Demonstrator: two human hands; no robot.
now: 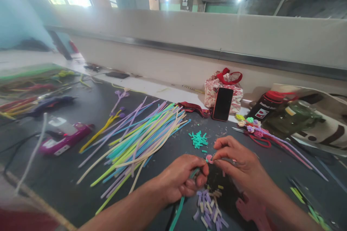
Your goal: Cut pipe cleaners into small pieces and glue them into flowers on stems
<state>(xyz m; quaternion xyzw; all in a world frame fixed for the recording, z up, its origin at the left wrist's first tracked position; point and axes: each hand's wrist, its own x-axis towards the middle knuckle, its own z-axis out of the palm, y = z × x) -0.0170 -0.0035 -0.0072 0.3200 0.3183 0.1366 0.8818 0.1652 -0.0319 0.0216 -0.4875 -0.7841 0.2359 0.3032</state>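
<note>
My left hand (187, 177) is closed around a teal pipe cleaner (177, 213), whose lower end hangs toward the near edge. Just past my left fingertips, a small pink curl of pipe cleaner (209, 158) shows at the top of the teal stem. My right hand (237, 160) pinches this pink curl from the right with thumb and fingertips. Short teal cut pieces (198, 139) lie in a pile beyond my hands. Below them is a heap of purple and cream cut pieces (210, 207).
Long pastel pipe cleaners (143, 137) spread across the left, beside a magenta device (66, 139). A phone (222, 104) leans on a patterned bag (210, 88). Finished flowers (252, 124), scissors (238, 130) and a dark bottle (264, 106) stand or lie at right.
</note>
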